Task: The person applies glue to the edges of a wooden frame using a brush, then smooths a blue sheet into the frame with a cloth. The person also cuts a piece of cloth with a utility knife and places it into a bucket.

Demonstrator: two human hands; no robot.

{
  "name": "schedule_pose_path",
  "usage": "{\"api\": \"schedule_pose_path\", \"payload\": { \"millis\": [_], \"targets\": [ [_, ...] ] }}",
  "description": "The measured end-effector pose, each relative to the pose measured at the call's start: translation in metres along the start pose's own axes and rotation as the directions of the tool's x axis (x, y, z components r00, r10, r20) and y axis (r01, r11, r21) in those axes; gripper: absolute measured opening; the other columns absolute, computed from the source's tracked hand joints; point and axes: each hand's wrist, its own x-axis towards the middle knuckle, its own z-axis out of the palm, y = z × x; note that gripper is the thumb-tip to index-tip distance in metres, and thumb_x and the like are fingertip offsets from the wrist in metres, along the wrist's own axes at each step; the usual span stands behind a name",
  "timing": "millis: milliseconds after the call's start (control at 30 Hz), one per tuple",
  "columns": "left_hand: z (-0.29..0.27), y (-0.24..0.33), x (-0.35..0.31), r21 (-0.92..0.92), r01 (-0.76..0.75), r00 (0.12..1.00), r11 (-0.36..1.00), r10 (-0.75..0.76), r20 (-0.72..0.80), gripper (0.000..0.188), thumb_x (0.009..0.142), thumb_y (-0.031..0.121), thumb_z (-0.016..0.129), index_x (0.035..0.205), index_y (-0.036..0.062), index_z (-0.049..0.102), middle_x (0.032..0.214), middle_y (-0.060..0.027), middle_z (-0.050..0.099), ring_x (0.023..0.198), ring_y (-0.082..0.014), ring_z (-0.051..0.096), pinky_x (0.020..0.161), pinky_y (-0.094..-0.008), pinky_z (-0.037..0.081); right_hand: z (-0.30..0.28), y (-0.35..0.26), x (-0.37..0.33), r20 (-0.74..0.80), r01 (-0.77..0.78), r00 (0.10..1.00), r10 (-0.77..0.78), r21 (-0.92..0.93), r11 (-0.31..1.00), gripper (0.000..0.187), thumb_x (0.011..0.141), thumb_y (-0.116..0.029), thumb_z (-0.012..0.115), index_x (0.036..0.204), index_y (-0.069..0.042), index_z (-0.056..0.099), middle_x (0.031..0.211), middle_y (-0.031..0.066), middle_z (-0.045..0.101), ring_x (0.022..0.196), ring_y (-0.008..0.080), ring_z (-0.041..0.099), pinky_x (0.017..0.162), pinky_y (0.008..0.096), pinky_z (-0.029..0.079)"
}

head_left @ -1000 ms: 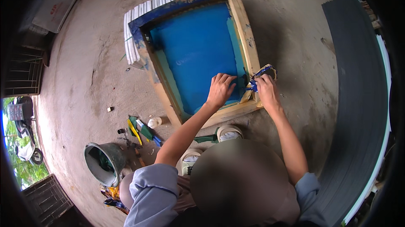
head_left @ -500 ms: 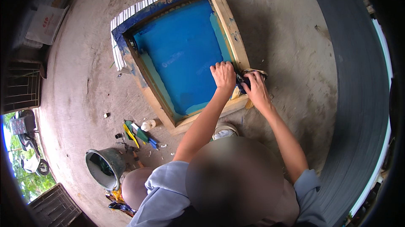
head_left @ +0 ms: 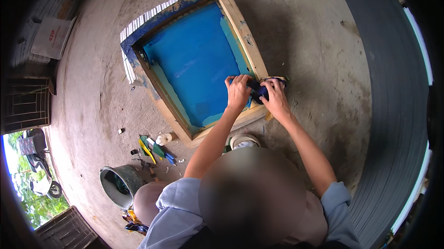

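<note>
A wooden screen-printing frame (head_left: 252, 36) with a blue mesh (head_left: 194, 64) lies in front of me. At its near right corner, my left hand (head_left: 238, 92) has its fingers bent over the frame's inner edge, against a small dark piece (head_left: 253, 85). Whether that piece is separate from the dark blue thing beside it I cannot tell. My right hand (head_left: 276, 97) grips that dark blue, ink-stained thing (head_left: 262, 93), which looks like a small pouch or tub with a pale rim. The fingers hide much of it.
White sheets are stacked (head_left: 132, 71) beneath the frame. Left of me lie a white bottle (head_left: 163, 139), a yellow-handled tool (head_left: 148, 152), and a dark bucket (head_left: 121, 186). A long grey corrugated sheet (head_left: 393, 87) runs along the right. One foot (head_left: 244, 142) is near the frame's front edge.
My left hand has shifted a little left and down within the view, and its fingers have spread slightly. More of the dark blue thing shows between my hands. The view has shifted slightly.
</note>
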Motion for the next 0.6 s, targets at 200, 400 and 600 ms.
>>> {"api": "schedule_pose_path", "payload": {
  "millis": [200,400,600],
  "targets": [
    [0.009,0.009,-0.031,-0.249,0.101,0.995,0.963,-0.098,0.024,0.034,0.074,-0.005,0.061,0.103,0.0062,0.048,0.092,-0.0168,0.065,0.091,-0.0386,0.061,0.078,-0.0435,0.046,0.007,0.003,-0.012,-0.082,0.101,0.991,-0.103,-0.028,0.995,0.064,0.068,0.001,0.072,0.125,-0.004,0.043,0.121,0.0163,0.04,0.116,0.0366,0.041,0.099,0.0461,0.039],
    [0.013,0.018,-0.063,-0.421,0.294,0.956,0.858,-0.269,0.118,0.033,0.078,-0.007,0.057,0.105,0.0051,0.043,0.087,-0.0191,0.067,0.085,-0.0376,0.066,0.068,-0.0424,0.049,0.005,0.002,-0.015,-0.038,0.136,0.99,-0.136,-0.001,0.991,0.067,0.066,0.007,0.071,0.127,-0.005,0.044,0.124,0.0163,0.038,0.118,0.0377,0.039,0.098,0.0477,0.039],
    [-0.022,0.008,-0.058,-0.507,0.267,0.963,0.82,-0.239,0.121,0.025,0.08,-0.005,0.06,0.102,0.0021,0.053,0.094,-0.0137,0.069,0.085,-0.0222,0.069,0.076,-0.0307,0.052,0.001,0.001,-0.013,-0.089,0.086,0.993,-0.078,0.089,0.992,0.042,0.067,0.009,0.068,0.105,-0.004,0.056,0.112,0.0152,0.051,0.108,0.036,0.05,0.091,0.0442,0.044]
  ]
}}
